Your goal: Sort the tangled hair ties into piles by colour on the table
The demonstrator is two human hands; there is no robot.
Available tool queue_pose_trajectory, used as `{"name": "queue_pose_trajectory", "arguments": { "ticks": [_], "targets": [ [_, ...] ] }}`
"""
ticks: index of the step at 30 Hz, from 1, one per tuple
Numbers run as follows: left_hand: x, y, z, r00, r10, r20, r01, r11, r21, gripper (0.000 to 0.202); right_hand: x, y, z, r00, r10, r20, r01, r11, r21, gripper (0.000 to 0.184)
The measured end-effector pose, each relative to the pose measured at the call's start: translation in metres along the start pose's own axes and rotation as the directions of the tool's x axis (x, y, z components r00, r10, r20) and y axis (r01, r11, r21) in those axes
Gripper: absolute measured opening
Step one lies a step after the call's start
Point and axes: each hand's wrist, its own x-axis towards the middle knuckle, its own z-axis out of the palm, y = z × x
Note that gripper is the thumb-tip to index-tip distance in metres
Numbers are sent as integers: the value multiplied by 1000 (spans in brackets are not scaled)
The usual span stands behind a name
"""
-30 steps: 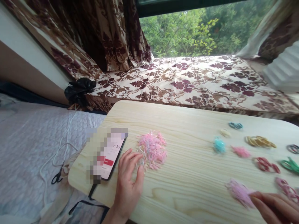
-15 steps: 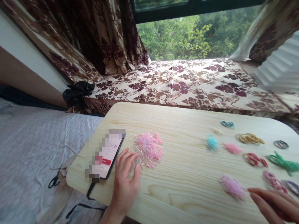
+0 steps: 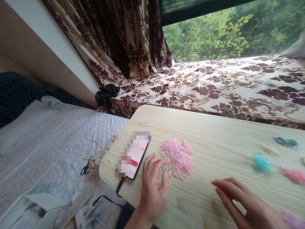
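Observation:
My left hand [image 3: 153, 184] lies flat on the light wooden table [image 3: 214, 133], fingers spread, its tips touching the near left edge of a pink pile of small elastic bands [image 3: 177, 156]. A phone [image 3: 133, 156] with a lit screen sits just left of that hand. My right hand [image 3: 247, 203] hovers low over the table at the lower right, fingers stretched out together and pointing left toward the pile, holding nothing.
Small sorted heaps lie at the right: a turquoise heap [image 3: 261, 163], a pink heap [image 3: 295, 175], a cream heap [image 3: 269, 149] and blue bands [image 3: 286, 142]. A floral cushion [image 3: 226, 86] runs behind the table. A white bed [image 3: 47, 152] with a cable and black scissors [image 3: 85, 170] is on the left.
The view has swung left, so the sorted heaps slid toward the right edge. My right hand has moved left from the heaps toward the pink pile. The left hand stays put.

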Motion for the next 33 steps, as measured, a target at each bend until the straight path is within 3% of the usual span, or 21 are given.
{"name": "queue_pose_trajectory", "arguments": {
  "ticks": [3, 12, 22, 33],
  "targets": [
    [-1, -1, 0, 1000, -6, 8, 6, 1000, -10, 34, 21, -9, 8, 999, 28, 34, -28, 1000, 8, 24],
    [2, 2, -1, 1000, -8, 7, 8, 1000, -4, 37, 58, -10, 30, 999, 34, -31, -34, 999, -19, 27],
    [1, 1, 0, 1000, -10, 12, 11, 1000, -21, 39, 50, -4, 21, 1000, 18, -10, -18, 1000, -1, 19],
    [1, 3, -2, 1000, -19, 5, 19, 1000, -22, 38, 43, -9, 19, 985, 123, 124, -140, 980, 142, 23]
  ]
}}
